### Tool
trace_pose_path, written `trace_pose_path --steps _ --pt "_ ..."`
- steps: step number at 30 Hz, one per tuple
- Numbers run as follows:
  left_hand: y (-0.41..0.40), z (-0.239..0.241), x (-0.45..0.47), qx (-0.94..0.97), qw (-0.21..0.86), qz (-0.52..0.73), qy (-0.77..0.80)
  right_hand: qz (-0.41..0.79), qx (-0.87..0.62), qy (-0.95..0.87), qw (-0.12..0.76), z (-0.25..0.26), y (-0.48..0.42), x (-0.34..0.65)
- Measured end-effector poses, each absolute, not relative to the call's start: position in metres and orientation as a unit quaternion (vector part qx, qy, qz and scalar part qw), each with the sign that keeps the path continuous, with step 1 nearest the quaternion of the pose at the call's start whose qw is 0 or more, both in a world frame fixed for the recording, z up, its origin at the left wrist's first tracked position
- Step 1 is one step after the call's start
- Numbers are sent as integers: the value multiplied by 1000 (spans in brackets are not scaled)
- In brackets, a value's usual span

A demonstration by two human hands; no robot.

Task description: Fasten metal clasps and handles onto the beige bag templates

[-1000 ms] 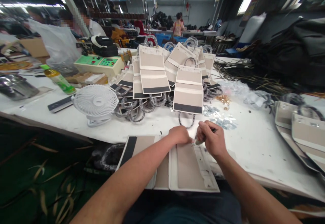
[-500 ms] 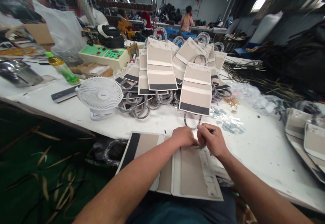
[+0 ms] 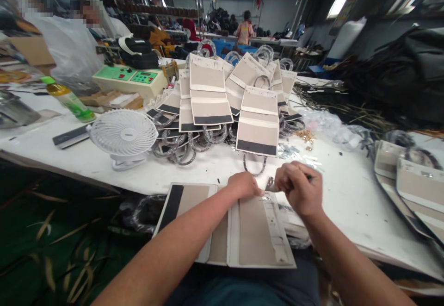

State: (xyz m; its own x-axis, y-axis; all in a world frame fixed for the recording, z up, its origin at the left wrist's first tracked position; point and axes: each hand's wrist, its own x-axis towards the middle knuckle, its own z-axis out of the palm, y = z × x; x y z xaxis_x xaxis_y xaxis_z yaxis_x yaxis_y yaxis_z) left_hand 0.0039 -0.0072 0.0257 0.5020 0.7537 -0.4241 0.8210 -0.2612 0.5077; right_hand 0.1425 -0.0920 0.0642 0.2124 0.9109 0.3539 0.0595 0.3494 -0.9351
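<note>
In front of me lies a beige bag panel with pale folded edges and a dark strip at its left end. My left hand grips its far edge, fingers closed, close to a small shiny metal piece. Just right of that edge, my right hand is raised in a fist. It is closed round a small tool with a metal end and a dark handle; its exact kind is blurred. Beyond both hands, a similar panel with a plastic-wrapped ring handle lies on the pile.
A white fan, a drink bottle and a green-topped control box stand left on the white table. Metal plates and gold-coloured bits lie right of the pile. More panels rest far right. Several people are in the background.
My right hand has lifted off the panel's edge and moved right with the tool, uncovering the small metal piece. My left hand stays at the edge. The view has shifted slightly right.
</note>
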Motion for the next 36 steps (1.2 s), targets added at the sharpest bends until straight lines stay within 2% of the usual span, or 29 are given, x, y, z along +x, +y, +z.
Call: trace_pose_path --steps 6,11,18,22,25,29,32,36 --pt "-10 28 3 792 345 -41 502 367 -511 -501 594 56 -84 139" --pt "-12 28 3 791 343 -29 506 367 -502 -484 616 50 -82 146" --pt "-15 33 3 797 328 -1 506 375 -527 -484 589 42 -81 148" --pt "-46 38 -5 818 278 68 499 365 -521 -488 597 42 -86 149" --pt "-87 33 -21 876 227 144 399 363 -518 -491 599 43 -89 148" --pt "-127 17 -40 944 202 82 249 369 -516 -500 590 48 -88 146" --pt "-138 7 -41 951 180 19 250 378 -511 -505 584 55 -86 146" --pt "-139 4 -37 954 150 1 260 370 -494 -506 603 60 -88 147"
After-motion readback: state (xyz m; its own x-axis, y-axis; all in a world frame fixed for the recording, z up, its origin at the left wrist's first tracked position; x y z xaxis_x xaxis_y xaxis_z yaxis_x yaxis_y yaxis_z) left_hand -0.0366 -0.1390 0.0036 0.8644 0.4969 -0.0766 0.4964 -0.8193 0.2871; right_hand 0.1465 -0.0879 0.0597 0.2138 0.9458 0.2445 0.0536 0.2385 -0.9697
